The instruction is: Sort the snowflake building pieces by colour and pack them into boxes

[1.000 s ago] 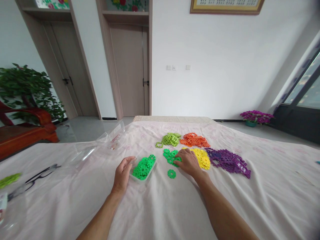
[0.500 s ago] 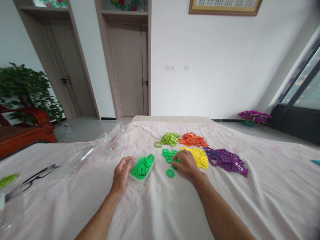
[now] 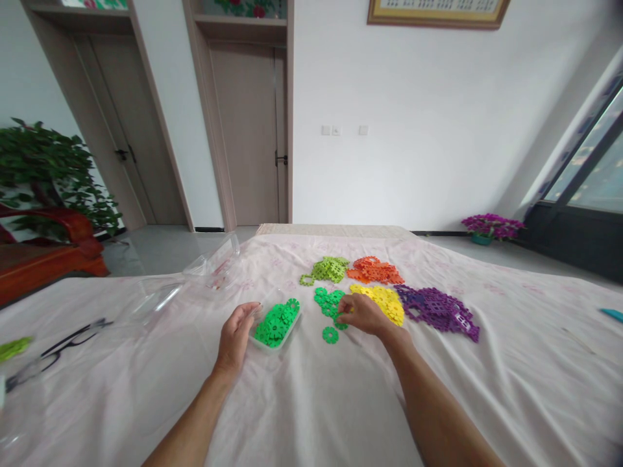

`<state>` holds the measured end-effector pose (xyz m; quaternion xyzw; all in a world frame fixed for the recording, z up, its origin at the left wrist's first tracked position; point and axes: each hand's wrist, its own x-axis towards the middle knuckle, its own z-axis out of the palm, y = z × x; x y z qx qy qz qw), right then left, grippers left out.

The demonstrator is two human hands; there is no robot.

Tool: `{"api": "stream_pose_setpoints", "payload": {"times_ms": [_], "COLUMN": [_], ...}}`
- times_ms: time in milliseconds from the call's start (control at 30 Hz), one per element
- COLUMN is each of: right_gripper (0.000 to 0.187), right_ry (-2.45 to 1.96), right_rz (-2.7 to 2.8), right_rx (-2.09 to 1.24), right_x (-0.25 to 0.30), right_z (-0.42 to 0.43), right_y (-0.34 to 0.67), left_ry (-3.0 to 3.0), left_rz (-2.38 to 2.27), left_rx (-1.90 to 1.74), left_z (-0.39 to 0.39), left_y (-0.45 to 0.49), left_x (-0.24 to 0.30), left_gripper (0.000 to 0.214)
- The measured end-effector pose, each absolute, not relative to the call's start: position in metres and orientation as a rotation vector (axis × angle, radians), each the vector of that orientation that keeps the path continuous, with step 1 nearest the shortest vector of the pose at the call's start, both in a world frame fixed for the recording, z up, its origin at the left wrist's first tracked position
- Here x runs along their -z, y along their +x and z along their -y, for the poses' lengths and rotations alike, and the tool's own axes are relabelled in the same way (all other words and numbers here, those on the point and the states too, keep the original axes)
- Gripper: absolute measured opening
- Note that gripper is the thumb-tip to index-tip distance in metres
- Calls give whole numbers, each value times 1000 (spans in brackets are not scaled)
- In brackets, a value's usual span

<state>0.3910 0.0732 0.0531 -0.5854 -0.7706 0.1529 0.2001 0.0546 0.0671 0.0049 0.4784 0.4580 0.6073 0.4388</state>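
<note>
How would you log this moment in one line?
left hand: on clear tub of green pieces | right hand: at loose green pieces | near right hand: yellow pile

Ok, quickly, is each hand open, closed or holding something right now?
Left hand: closed on the edge of a clear plastic tub of green flower-shaped pieces.
Right hand: fingertips bunched at loose green notched discs; whether gripping one cannot be told.

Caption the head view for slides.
Left hand grips a clear plastic tub of green notched discs; right hand at loose ones.
</note>
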Motion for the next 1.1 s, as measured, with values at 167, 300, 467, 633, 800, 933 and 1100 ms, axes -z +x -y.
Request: {"api": "stream_pose_setpoints", "payload": {"times_ms": [167,300,467,633,800,933,1100], "right_gripper": [27,31,27,14,16,18,21], "right_ry": [-1513,-1584,-1632,-1530,-1355,-1241,-1416], "right_rz": [2142,2374,2348,2088,1763,1762,1849], "right_rx": [-734,-639,-607,-683,-572,-634,-211], "right_x": [-58,-59,-56,-61,-58,-50,-46], "right_z": [-74,-70,-68,-69,-69,-69,-75], "right_y": [382,369,365,357,324,304,334], "left_ry": [1185,1183,1202,1225,1245,1263,1257], "left_rz": [-1133,-1135,-1127,-1123,-1137,-1136,-1128], "left_rx": [-1502,-1496,-1505,-1507,-1496,-1494,-1490], "left_z": [-67,-67,-68,-69,-68,-67,-69], "left_y": [55,56,54,53,53,53,53], "left_x": [-5,-7,-4,-1,-5,-5,-1], "left_gripper": [40,38,36,36,34,33,34]}}
